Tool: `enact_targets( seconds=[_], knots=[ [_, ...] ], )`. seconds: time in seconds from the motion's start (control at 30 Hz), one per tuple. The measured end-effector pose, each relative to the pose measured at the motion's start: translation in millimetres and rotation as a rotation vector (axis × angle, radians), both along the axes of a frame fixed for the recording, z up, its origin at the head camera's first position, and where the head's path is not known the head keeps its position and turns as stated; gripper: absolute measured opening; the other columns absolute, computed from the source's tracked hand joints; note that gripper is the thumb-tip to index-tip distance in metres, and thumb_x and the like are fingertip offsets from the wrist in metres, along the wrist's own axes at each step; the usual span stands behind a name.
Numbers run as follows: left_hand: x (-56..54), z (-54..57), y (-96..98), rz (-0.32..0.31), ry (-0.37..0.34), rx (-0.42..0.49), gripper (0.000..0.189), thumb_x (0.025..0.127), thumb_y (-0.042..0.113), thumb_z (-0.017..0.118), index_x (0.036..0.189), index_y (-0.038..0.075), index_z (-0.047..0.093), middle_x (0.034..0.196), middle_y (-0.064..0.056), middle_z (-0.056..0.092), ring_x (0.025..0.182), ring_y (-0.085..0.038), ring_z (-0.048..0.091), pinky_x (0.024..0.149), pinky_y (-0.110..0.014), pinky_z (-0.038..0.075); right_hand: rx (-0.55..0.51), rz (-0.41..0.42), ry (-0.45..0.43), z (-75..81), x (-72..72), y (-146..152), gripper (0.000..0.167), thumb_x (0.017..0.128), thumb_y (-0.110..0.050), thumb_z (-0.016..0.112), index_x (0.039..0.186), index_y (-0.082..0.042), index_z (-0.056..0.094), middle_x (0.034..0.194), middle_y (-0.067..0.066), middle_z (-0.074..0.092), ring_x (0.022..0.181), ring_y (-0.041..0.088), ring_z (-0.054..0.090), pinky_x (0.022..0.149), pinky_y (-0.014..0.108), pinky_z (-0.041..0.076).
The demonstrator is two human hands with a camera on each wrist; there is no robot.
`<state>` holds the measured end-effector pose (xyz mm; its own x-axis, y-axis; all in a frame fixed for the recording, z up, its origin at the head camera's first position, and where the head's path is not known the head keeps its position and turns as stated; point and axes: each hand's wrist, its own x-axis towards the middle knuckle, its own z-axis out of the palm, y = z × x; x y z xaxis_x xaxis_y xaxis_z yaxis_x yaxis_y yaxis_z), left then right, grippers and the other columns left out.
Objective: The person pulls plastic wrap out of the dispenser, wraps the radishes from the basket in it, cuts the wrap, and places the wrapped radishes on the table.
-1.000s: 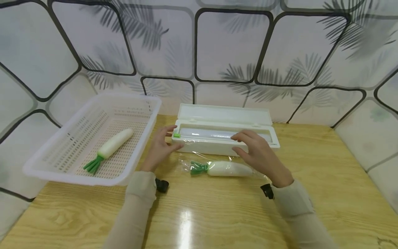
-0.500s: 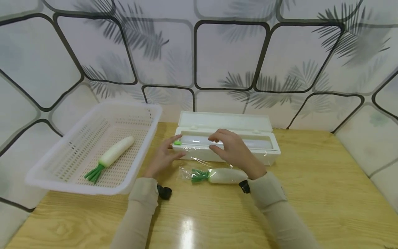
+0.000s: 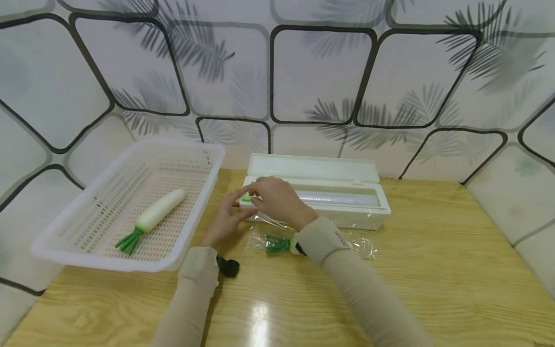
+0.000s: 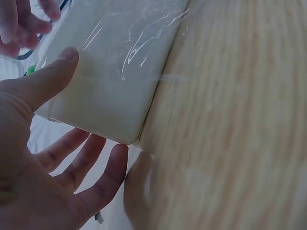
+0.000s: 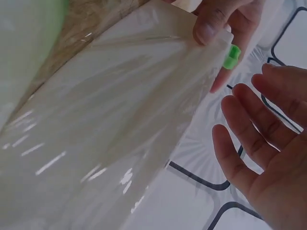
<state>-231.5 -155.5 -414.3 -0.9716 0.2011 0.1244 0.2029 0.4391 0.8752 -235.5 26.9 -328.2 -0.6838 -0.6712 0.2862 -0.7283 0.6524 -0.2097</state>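
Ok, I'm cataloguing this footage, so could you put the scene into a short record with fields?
Surface: wood-grain table
Dispenser: white box, lid open, roll inside
Left hand: at the box's left end, thumb on its front
Right hand: near the green slider; fingers extended in the right wrist view
Film: clear, over the box's front
Front radish: before the box, film around it, partly hidden by the right sleeve
Basket: left of the box, holding another radish

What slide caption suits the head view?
Left grip and right grip at an open film dispenser; white radish in basket beside it.
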Motion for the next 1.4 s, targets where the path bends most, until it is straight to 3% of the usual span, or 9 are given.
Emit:
enact_targets(
  seconds=[0.2, 0.33, 0.57, 0.83, 1.1, 1.2, 1.33, 1.4],
  knots=[
    [2.7, -2.9, -4.3, -0.012, 0.048, -0.003, 0.064, 0.096, 0.014, 0.072, 0.152, 0.006, 0.044, 0.138, -0.027, 0.043, 0.123, -0.051, 0.046, 0.094, -0.061, 0.047, 0.064, 0.002, 0.026, -6.0, -2.1, -23.1, 0.027, 0.093, -0.003, 0.067, 0.119, -0.007, 0.073, 0.105, 0.008, 0.07, 0.087, 0.024, 0.065, 0.072, 0.034, 0.055],
    [3.1, -6.0, -5.9, -0.02, 0.098, 0.035, 0.052, 0.095, 0.011, 0.071, 0.142, 0.0, 0.051, 0.135, -0.026, 0.045, 0.118, -0.048, 0.047, 0.092, -0.058, 0.048, 0.081, 0.038, 0.032, -7.3, -4.3, -32.9, 0.021, 0.091, 0.002, 0.067, 0.11, -0.004, 0.075, 0.099, 0.009, 0.071, 0.089, 0.024, 0.066, 0.075, 0.034, 0.055],
    [3.5, 0.9, -2.4, -0.004, 0.03, 0.021, 0.048, 0.095, 0.002, 0.068, 0.14, -0.004, 0.051, 0.139, -0.027, 0.043, 0.122, -0.047, 0.045, 0.1, -0.058, 0.042, 0.117, 0.04, 0.087, -8.9, -8.1, -37.9, 0.006, 0.088, 0.003, 0.071, 0.091, -0.002, 0.074, 0.085, 0.008, 0.068, 0.08, 0.021, 0.065, 0.074, 0.03, 0.055],
    [5.0, 6.7, -3.3, 0.014, 0.008, -0.014, 0.05, 0.095, 0.004, 0.07, 0.141, -0.001, 0.052, 0.135, -0.026, 0.044, 0.123, -0.047, 0.043, 0.099, -0.059, 0.043, 0.145, 0.041, 0.102, -5.0, -9.1, -40.0, 0.018, 0.085, 0.002, 0.075, 0.099, -0.009, 0.081, 0.088, 0.007, 0.072, 0.085, 0.023, 0.066, 0.082, 0.035, 0.055],
    [4.1, 2.2, -3.9, 0.005, 0.028, -0.064, 0.055, 0.095, 0.01, 0.071, 0.146, 0.002, 0.05, 0.134, -0.028, 0.045, 0.122, -0.05, 0.048, 0.095, -0.058, 0.048, 0.142, 0.07, 0.083, -10.4, -11.2, -32.3, 0.029, 0.083, -0.007, 0.084, 0.111, -0.013, 0.079, 0.1, 0.003, 0.076, 0.087, 0.019, 0.069, 0.083, 0.032, 0.056],
    [3.6, 1.9, -0.5, -0.017, 0.009, -0.036, 0.066, 0.096, 0.01, 0.071, 0.154, 0.006, 0.041, 0.134, -0.027, 0.043, 0.118, -0.046, 0.055, 0.09, -0.048, 0.053, 0.128, 0.08, 0.069, -10.8, -12.6, -25.2, 0.013, 0.081, -0.007, 0.084, 0.094, -0.009, 0.08, 0.09, 0.003, 0.075, 0.075, 0.016, 0.062, 0.077, 0.031, 0.055],
    [2.2, 3.0, 2.5, -0.019, 0.04, -0.019, 0.075, 0.094, 0.007, 0.072, 0.158, 0.007, 0.033, 0.128, -0.028, 0.045, 0.103, -0.042, 0.066, 0.084, -0.04, 0.057, 0.142, 0.075, 0.071, -5.8, -12.0, -15.8, 0.012, 0.083, -0.01, 0.082, 0.079, -0.002, 0.075, 0.082, 0.006, 0.071, 0.072, 0.02, 0.061, 0.076, 0.034, 0.055],
    [1.3, 3.2, 2.1, -0.015, 0.064, -0.039, 0.075, 0.094, 0.006, 0.072, 0.158, 0.005, 0.033, 0.127, -0.029, 0.046, 0.099, -0.041, 0.067, 0.083, -0.04, 0.057, 0.154, 0.063, 0.068, -3.2, -11.4, -10.5, 0.006, 0.085, -0.004, 0.079, 0.083, -0.001, 0.075, 0.082, 0.007, 0.071, 0.078, 0.023, 0.065, 0.079, 0.034, 0.055]
  ],
)
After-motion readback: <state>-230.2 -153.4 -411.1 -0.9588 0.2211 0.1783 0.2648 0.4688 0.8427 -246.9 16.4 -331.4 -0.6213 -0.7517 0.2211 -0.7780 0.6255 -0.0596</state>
